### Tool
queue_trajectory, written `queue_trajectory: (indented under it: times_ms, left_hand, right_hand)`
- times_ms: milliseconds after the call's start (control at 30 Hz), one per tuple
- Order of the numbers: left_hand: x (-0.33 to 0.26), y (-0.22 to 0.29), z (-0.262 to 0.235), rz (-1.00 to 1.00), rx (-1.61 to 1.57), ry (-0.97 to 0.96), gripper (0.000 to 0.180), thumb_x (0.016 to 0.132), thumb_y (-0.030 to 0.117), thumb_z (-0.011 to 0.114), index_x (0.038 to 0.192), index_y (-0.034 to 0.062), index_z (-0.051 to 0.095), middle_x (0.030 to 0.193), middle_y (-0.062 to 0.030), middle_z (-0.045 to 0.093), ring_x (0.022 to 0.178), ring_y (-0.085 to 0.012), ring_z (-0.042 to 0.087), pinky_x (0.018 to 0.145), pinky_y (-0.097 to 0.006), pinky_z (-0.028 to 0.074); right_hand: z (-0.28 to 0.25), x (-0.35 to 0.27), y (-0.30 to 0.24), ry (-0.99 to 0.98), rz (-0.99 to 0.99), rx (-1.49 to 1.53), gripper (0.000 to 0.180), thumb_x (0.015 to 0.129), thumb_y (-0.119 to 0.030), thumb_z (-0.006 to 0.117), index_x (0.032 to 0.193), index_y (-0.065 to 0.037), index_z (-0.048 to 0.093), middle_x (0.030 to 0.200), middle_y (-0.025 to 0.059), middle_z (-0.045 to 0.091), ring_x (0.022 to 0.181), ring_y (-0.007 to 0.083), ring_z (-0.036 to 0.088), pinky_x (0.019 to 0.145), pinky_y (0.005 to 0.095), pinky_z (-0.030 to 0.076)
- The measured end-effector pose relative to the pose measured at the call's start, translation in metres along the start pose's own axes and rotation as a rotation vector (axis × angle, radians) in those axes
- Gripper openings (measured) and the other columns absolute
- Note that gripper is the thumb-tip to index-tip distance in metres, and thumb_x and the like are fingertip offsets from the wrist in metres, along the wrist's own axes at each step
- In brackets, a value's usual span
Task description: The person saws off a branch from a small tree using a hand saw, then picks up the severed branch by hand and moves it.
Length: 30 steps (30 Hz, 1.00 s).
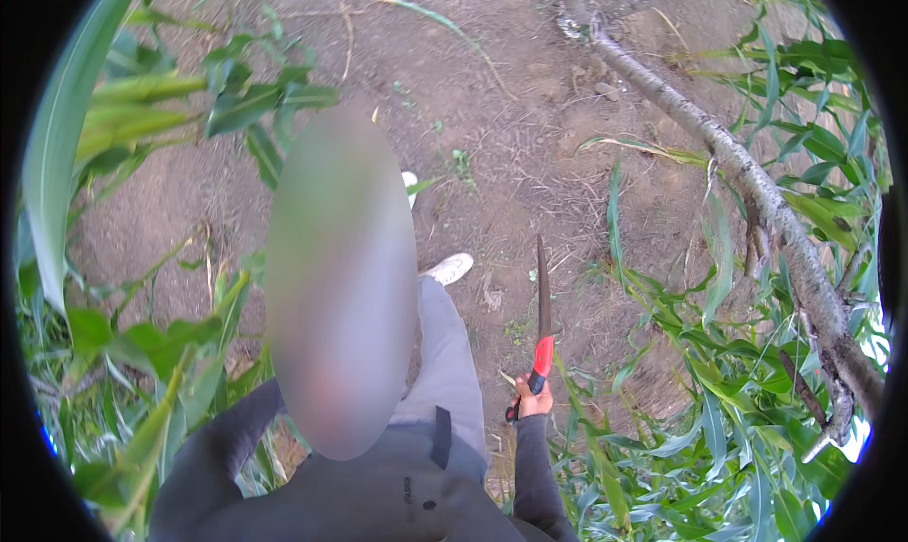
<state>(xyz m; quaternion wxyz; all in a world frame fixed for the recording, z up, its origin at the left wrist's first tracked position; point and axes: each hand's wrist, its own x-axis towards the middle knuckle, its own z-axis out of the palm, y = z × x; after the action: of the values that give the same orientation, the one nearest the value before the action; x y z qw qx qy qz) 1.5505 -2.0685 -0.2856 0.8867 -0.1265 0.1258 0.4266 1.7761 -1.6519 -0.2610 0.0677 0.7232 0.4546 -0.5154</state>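
My right hand (534, 397) is closed around the handle of a pruning saw (543, 329), out to the right of my body. Its grip is red and black, and the long, narrow, dark blade points away from me over the soil. My left arm (227, 428) bends inward in a dark sleeve. A large blurred oval covers the place where that arm ends, so the left hand and anything in it are hidden. A faint reddish smear shows low in the blur.
A bare grey tree branch (728, 149) slants from the top down the right side. Leafy corn plants (690, 353) crowd the right, with more corn leaves (180, 353) on the left. Brown soil (530, 164) with dry litter lies ahead of my white shoe (451, 269).
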Motion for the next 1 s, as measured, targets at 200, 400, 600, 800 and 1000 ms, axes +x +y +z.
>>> queue_trajectory:
  times_ms: [200, 400, 600, 800, 1000]
  left_hand:
    - [-0.031, -0.003, -0.075, -0.271, 0.324, 0.184, 0.033, 0.079, 0.014, 0.067, 0.110, 0.0039, 0.063, 0.091, -0.0083, 0.068, 0.088, -0.0232, 0.065, 0.077, -0.040, 0.052]
    - [-0.005, 0.122, -0.044, -0.218, 0.704, 0.158, 0.032, 0.079, 0.018, 0.073, 0.107, 0.0050, 0.063, 0.099, -0.0066, 0.066, 0.092, -0.0186, 0.062, 0.084, -0.036, 0.049]
    - [0.043, 0.447, 0.106, 0.959, 0.805, 1.003, 0.032, 0.086, 0.022, 0.062, 0.109, 0.0014, 0.058, 0.102, -0.0085, 0.061, 0.089, -0.0169, 0.060, 0.083, -0.034, 0.049]
    - [-0.007, 0.654, 0.139, 1.887, 0.599, 0.723, 0.055, 0.100, 0.037, 0.026, 0.126, -0.0072, 0.045, 0.119, -0.0226, 0.057, 0.111, -0.0294, 0.055, 0.099, -0.041, 0.040]
    - [0.022, 0.760, 0.188, 1.859, 0.945, 0.785, 0.033, 0.090, 0.025, 0.058, 0.108, -0.0033, 0.059, 0.088, -0.0099, 0.066, 0.080, -0.0221, 0.066, 0.082, -0.033, 0.052]
  right_hand:
    - [0.057, 0.010, -0.069, 0.045, -0.021, 0.271, 0.015, 0.088, -0.016, 0.062, 0.090, -0.007, 0.050, 0.067, 0.0018, 0.050, 0.049, 0.0107, 0.049, 0.038, 0.0258, 0.042]
    - [0.072, 0.025, -0.100, -0.002, -0.030, 0.457, 0.018, 0.088, -0.015, 0.062, 0.098, -0.005, 0.050, 0.066, 0.0028, 0.049, 0.050, 0.0121, 0.048, 0.040, 0.0274, 0.043]
    - [0.078, 0.062, -0.133, -0.004, 0.045, 0.591, 0.027, 0.092, -0.033, 0.058, 0.103, -0.010, 0.052, 0.067, 0.0025, 0.051, 0.048, 0.0128, 0.050, 0.038, 0.0279, 0.043]
    - [0.078, 0.090, -0.150, -0.094, 0.150, 0.973, 0.038, 0.092, -0.050, 0.051, 0.105, -0.015, 0.053, 0.067, 0.0007, 0.050, 0.051, 0.0123, 0.048, 0.041, 0.0265, 0.041]
    - [0.118, 0.125, -0.177, -0.314, 0.123, 1.182, 0.049, 0.087, -0.062, 0.048, 0.099, -0.015, 0.055, 0.063, -0.0029, 0.043, 0.048, 0.0094, 0.040, 0.041, 0.0243, 0.035]
